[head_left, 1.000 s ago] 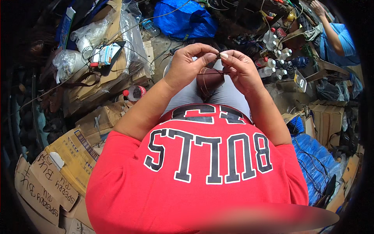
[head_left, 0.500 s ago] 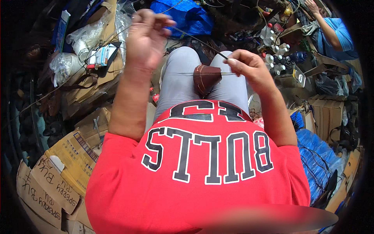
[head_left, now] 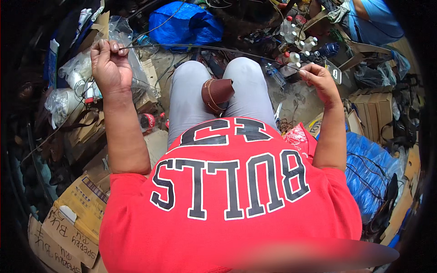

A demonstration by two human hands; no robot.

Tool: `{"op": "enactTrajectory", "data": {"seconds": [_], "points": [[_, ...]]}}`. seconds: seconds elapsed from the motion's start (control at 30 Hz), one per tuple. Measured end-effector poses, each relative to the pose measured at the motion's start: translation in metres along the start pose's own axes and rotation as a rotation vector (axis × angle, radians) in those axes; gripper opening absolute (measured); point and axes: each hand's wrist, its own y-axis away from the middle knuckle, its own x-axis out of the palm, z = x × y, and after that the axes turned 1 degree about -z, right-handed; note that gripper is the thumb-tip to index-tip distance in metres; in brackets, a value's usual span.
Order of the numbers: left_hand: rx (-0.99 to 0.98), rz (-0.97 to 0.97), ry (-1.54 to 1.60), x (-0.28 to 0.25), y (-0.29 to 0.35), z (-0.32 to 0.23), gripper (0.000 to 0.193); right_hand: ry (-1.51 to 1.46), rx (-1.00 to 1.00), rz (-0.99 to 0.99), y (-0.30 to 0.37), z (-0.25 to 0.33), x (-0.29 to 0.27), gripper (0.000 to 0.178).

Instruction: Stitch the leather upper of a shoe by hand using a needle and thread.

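Seated person stretching a dark thread [head_left: 205,47] between raised hands.
The left hand [head_left: 107,61] pinches one end, the right hand [head_left: 318,79] the other; a brown leather piece [head_left: 216,94] rests between the grey-trousered knees [head_left: 248,86]. Flattened cardboard [head_left: 75,214] and a blue bag [head_left: 180,22] lie around.

At the lower left lie flattened brown cardboard boxes [head_left: 75,214] with dark handwriting; 1 of them carries a white label [head_left: 67,213] and a small black barcode patch [head_left: 95,190]. More brown cardboard [head_left: 86,129] lies further up the left side, under clear plastic bags [head_left: 75,75]. On the right stands a stack of brown cartons [head_left: 375,109]. Near the top right, several small white bottles [head_left: 296,45] with red caps stand together.
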Motion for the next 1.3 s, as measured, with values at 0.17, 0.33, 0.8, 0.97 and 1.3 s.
{"op": "enactTrajectory", "data": {"seconds": [0.17, 0.33, 0.8, 0.97, 1.3], "points": [[-0.049, -0.026, 0.003, -0.011, 0.0, 0.015, 0.01, -0.269, -0.003, -0.135, 0.002, -0.025, -0.019, 0.015], [-0.183, -0.078, -0.066, -0.036, 0.004, 0.05, 0.013, -1.006, -0.204, -0.168, -0.008, -0.028, -0.025, 0.013], [-1.212, 0.164, -0.143, 0.019, 0.127, 0.104, 0.034, -0.909, -0.859, -0.808, 0.107, 0.017, -0.282, 0.01], [-1.062, 0.366, -0.177, 0.047, 0.125, 0.114, 0.038, -0.764, -0.571, -0.653, 0.052, 0.027, -0.158, 0.025], [-0.291, 0.536, -0.527, 0.097, 0.116, 0.059, 0.033, -0.133, -0.375, -0.032, 0.021, 0.059, 0.096, 0.027]]}}
